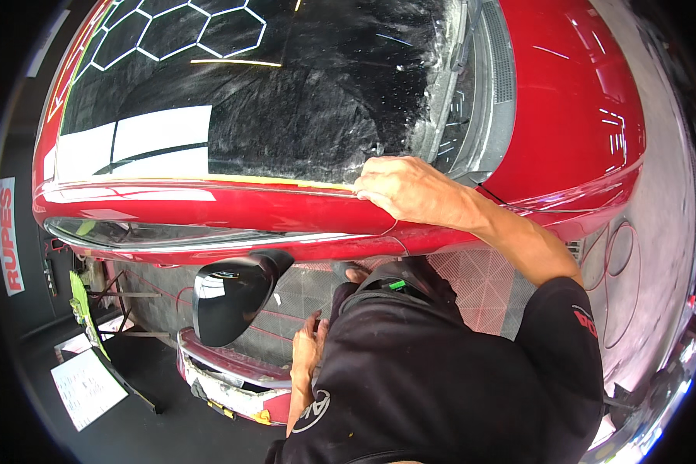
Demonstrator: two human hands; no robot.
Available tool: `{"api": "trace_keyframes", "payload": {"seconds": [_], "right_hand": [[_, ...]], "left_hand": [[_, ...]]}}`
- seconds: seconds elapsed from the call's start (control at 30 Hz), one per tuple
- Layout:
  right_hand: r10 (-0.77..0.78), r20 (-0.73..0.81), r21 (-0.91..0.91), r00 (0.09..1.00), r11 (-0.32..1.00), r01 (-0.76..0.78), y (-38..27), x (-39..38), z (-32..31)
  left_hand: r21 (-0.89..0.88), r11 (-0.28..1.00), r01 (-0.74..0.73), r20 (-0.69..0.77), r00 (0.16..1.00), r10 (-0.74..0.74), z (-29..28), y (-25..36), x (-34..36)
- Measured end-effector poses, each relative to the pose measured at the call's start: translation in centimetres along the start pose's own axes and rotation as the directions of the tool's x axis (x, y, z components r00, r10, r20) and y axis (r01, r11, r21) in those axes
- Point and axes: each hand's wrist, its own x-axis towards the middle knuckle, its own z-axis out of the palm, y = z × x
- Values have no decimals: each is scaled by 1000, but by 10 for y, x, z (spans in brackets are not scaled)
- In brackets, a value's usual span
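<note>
head: yellow tape (286, 182) in right grip (401, 188)

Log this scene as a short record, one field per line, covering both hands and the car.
Right hand: fingertips at the yellow tape; grip unclear
Left hand: lowered beside the body, away from the glass
Windshield: dark, whitish streaks, bright reflections
Tape position: along the windshield's near edge
Hood: glossy red, right of the windshield
Side mirror: black, nearer the person than the windshield
</note>
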Motion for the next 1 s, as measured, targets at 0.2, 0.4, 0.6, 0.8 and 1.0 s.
{"api": "trace_keyframes", "payload": {"seconds": [0.2,0.4,0.6,0.8,1.0], "right_hand": [[-97,86,21,992,995,95,6,12,-7],[-226,146,-87,963,967,240,10,21,-8],[-167,155,42,974,986,162,18,11,-14],[23,105,216,994,975,-45,21,-14,-16],[32,120,233,992,971,-59,16,-24,-27]], "left_hand": [[126,899,-419,-153,887,435,-54,120,7],[391,580,-715,-252,523,814,-103,223,43],[648,424,-633,-178,415,892,-128,273,83],[665,370,-649,-85,426,901,-130,282,95],[648,356,-673,-36,441,897,-120,293,99]]}}
